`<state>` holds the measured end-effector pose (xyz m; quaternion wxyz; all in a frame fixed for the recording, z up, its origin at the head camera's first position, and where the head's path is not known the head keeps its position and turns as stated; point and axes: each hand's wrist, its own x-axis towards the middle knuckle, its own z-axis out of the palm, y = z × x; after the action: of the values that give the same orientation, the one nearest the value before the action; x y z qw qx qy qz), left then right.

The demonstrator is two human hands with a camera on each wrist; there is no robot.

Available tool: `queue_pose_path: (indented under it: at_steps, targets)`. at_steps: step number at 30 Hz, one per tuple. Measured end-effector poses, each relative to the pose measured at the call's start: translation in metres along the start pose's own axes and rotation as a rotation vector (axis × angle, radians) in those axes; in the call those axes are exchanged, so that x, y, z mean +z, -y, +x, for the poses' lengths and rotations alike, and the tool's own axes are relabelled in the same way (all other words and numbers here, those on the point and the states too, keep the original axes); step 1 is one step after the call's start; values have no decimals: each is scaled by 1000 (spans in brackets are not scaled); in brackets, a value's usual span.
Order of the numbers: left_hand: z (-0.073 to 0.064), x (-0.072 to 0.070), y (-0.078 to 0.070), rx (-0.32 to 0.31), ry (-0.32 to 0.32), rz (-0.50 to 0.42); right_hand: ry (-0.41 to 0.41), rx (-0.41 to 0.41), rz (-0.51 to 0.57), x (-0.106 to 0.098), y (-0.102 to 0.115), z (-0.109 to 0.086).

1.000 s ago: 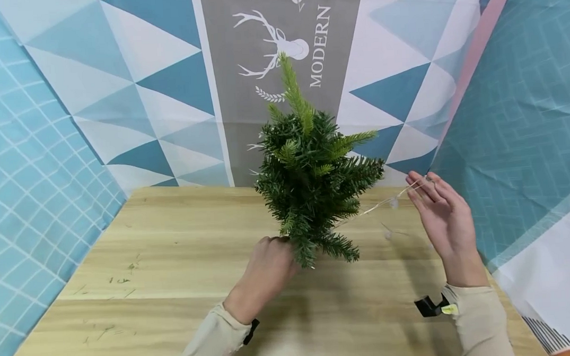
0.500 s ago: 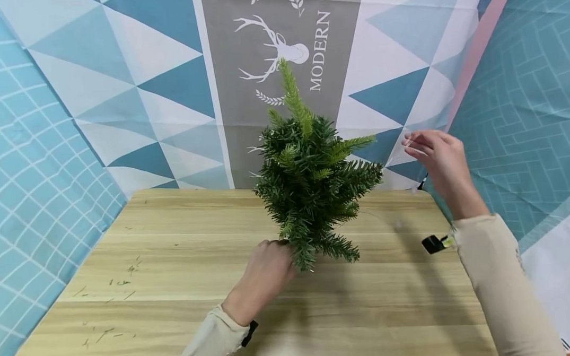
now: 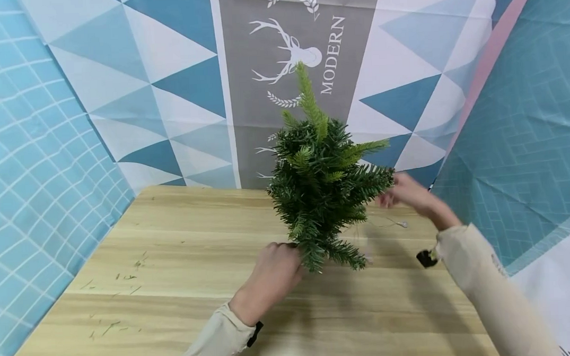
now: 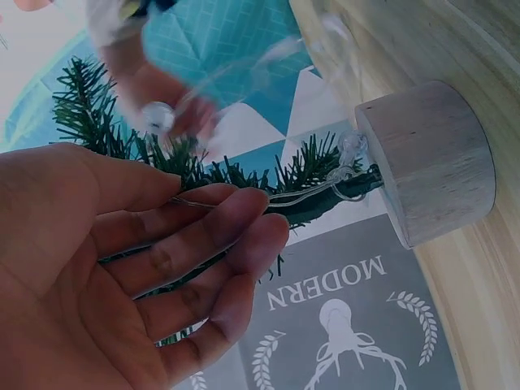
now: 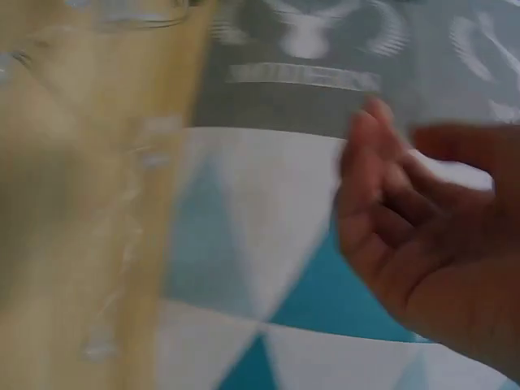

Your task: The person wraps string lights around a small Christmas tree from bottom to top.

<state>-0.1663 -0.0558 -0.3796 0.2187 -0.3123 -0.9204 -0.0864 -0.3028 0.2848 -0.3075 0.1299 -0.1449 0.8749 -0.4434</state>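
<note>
A small artificial Christmas tree [image 3: 316, 192] stands on the table, dark green with lighter tips. In the left wrist view its round, pale wooden base [image 4: 439, 158] shows, with string lights [image 4: 352, 148] wound at the trunk just above it. My left hand [image 3: 272, 269] is low at the trunk, thumb and fingers pinching the thin wire. Behind the right-hand branches is my right hand [image 3: 410, 194], blurred, its fingers curled. A blurred strand of clear beads reaches its fingers in the left wrist view; the wire at the fingertips is hard to make out.
The wooden table [image 3: 197, 240] carries scattered green needle bits [image 3: 124, 277] on its left. Loose wire with a clear bead [image 3: 401, 224] lies or hangs right of the tree. A patterned cloth [image 3: 190, 97] hangs close behind, with blue cloths at both sides.
My right hand rose at the far right with the strand, then came left and down to behind the tree's right branches. My left hand stayed at the trunk. The view shifted slightly.
</note>
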Motion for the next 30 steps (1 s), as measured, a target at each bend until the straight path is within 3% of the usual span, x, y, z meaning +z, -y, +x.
queue_pose_path:
  at_steps: [3,8,14,16,18,21,23,25,30]
  targets:
    - [1,-1,-2,17,9,2,147,58,37,33,-36,-4]
    - [-1,-2,-3,26,4,-6,376,112,233,86,-79,-16]
    - [-2,-1,-2,28,-11,-38,886,50,411,132,-87,-41]
    - [-1,-1,-3,20,-15,-56,977,32,430,136,-86,-48]
    - [0,-2,-3,16,-15,-58,982,1,407,133,-86,-58]
    - [2,-2,-3,13,-2,-54,844,-68,281,117,-87,-72]
    - [3,-3,-3,9,2,-66,670,-110,174,98,-88,-81]
    - [3,-4,-2,-4,4,-99,441,-145,82,75,-89,-87]
    - [0,-4,-1,-11,-2,-135,-273,-240,-90,19,-87,-105]
